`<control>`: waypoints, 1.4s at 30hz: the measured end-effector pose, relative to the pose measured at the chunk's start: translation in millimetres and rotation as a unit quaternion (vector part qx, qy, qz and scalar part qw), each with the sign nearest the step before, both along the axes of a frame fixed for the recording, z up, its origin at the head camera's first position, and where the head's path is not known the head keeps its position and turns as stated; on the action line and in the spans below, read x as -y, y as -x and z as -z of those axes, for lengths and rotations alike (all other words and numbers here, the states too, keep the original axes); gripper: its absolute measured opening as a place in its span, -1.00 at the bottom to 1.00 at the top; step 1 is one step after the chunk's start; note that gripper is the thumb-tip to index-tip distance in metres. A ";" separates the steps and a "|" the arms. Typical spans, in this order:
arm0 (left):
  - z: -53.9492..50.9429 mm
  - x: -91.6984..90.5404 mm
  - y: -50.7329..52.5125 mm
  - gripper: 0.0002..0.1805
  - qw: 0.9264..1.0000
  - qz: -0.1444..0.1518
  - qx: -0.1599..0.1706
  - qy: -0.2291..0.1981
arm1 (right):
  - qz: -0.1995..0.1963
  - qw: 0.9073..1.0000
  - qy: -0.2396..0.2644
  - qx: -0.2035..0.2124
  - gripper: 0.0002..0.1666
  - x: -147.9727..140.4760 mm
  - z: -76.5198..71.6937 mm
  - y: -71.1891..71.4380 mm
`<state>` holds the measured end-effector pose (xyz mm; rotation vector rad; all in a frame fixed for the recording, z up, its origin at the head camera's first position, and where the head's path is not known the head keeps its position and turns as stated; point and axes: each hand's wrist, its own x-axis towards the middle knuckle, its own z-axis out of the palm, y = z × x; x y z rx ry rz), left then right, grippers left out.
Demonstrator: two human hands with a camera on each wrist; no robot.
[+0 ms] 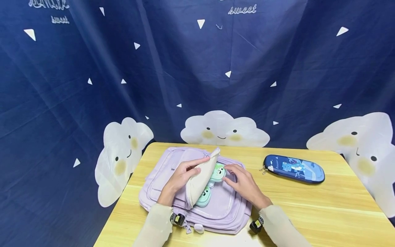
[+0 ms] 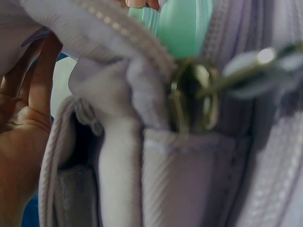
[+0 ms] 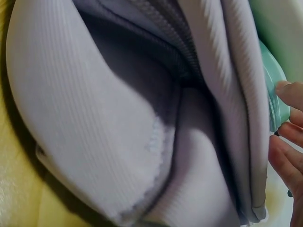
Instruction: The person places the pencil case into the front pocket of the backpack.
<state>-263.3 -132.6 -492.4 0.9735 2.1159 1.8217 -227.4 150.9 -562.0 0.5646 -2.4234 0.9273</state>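
A lilac backpack (image 1: 163, 171) lies on the table, its front pocket unzipped. My left hand (image 1: 182, 176) holds the pocket's flap (image 1: 200, 178) folded up, showing the pale lining. Two mint-green cases with cartoon faces are at the pocket's opening. The upper case (image 1: 218, 173) is pinched at its right edge by my right hand (image 1: 245, 185); the right wrist view shows thumb and fingers on this green case (image 3: 279, 90). The lower case (image 1: 203, 198) lies nearer me, partly covered by the flap. Zipper hardware (image 2: 194, 97) blurs the left wrist view.
A dark blue pencil case (image 1: 294, 168) with a cartoon print lies right of the backpack on the wooden table (image 1: 324, 206). Zipper pulls hang at the bag's near edge, beside a small pale tag (image 1: 199, 228). A blue curtain (image 1: 197, 68) with clouds hangs behind.
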 end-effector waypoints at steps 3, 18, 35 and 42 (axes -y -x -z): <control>0.2 -1.2 0.9 -0.48 1.000 0.002 -0.007 -0.001 | 0.001 1.000 -0.003 0.002 -0.53 1.5 0.1 -0.3; -0.4 -3.4 0.7 -0.47 1.000 0.015 0.015 -0.010 | 0.001 0.999 -0.022 0.029 -0.53 13.2 -7.0 3.4; 2.7 -3.1 3.1 -0.47 1.000 0.004 0.025 -0.012 | 0.001 0.999 -0.024 0.037 -0.53 11.8 -9.2 3.6; 4.4 -1.2 2.9 -0.47 1.000 -0.002 0.025 -0.010 | -0.002 0.999 -0.031 0.027 -0.57 2.7 -4.1 1.3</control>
